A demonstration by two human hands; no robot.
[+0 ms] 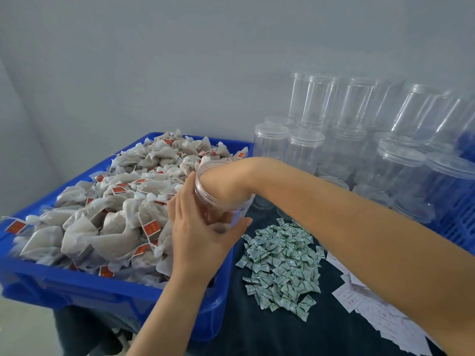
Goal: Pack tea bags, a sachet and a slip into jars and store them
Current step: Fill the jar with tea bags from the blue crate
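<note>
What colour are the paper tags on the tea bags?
Red, on the tags in the blue crate; head view.

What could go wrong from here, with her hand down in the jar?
1. The right hand is inside the jar past the wrist; pulling out could drag tea bags back out or yank the jar from the left hand.
2. The jar is held tilted at the blue bin's edge, so a slip may drop it onto the sachets.
3. The right forearm passes close to the empty jars; a swing could topple them.

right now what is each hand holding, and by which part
The left hand grips the open clear jar round its lower side wall. The right hand is down inside the jar, so its hold cannot be told.
</note>
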